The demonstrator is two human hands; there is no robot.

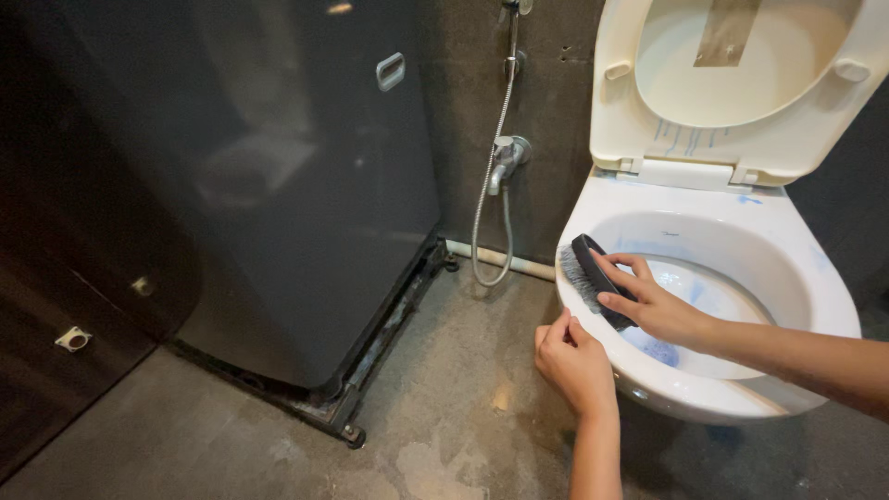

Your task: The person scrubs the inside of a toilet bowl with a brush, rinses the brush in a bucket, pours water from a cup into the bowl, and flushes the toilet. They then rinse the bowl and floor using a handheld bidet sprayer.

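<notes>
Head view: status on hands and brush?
Right hand grip shut on black-backed scrub brush, bristles on white toilet bowl rim. Left hand against rim's outer edge. Nothing obstructing.

Both forearms bare — no sleeves, rings or watch — left hand (574,363), right hand (653,306).

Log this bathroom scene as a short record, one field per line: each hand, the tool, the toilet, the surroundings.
right hand: right hand grips a dark scrub brush, bristles against the left rim of the toilet bowl
left hand: left hand rests on the bowl's outer left edge, empty
toilet: white, seat and lid raised; blue streaks on the seat and inside the bowl
left of toilet: metal spray hose hanging on the dark wall
far left: large dark appliance on a wheeled base
floor: grey concrete floor, patchy
</notes>
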